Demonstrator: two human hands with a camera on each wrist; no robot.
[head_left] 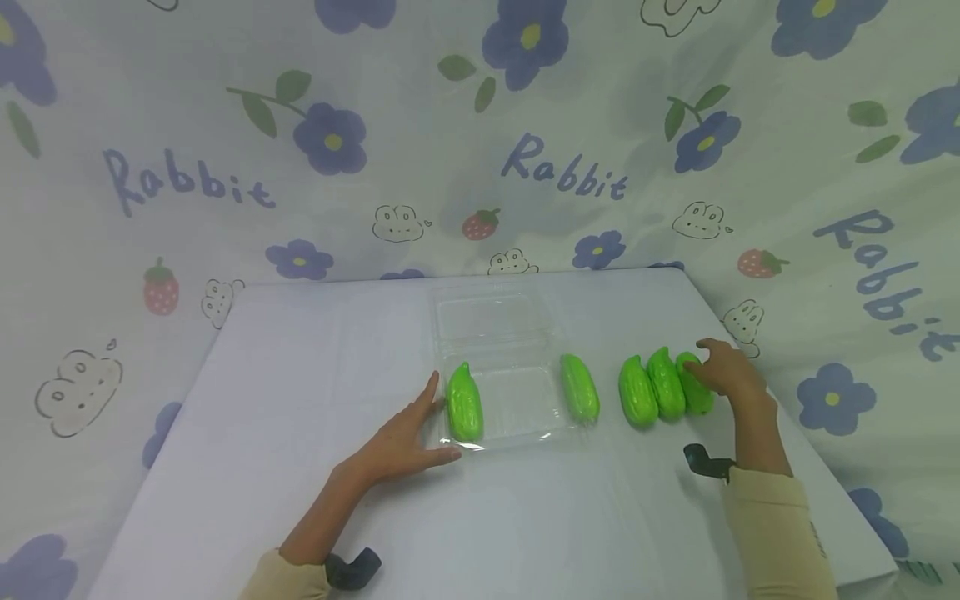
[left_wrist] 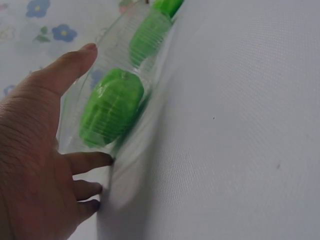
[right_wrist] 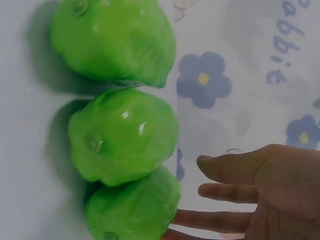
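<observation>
A clear plastic clamshell box (head_left: 517, 408) lies on the table with its lid (head_left: 491, 321) folded back. Inside its left end is a shiny green toy bitter melon (head_left: 465, 404), also seen through the plastic in the left wrist view. Another bitter melon (head_left: 580, 389) is at the box's right end; whether it is fully inside I cannot tell. My left hand (head_left: 397, 442) spreads its thumb and fingers along the box's left side. To the right, three bitter melons (right_wrist: 125, 137) lie side by side. My right hand (head_left: 723, 368) is at the rightmost one (head_left: 693, 387), fingers extended against it.
The table (head_left: 315, 358) has a white cover. Behind it and at both sides hangs a cloth (head_left: 420, 150) printed with flowers and rabbits. Each wrist carries a dark camera mount (head_left: 352, 569).
</observation>
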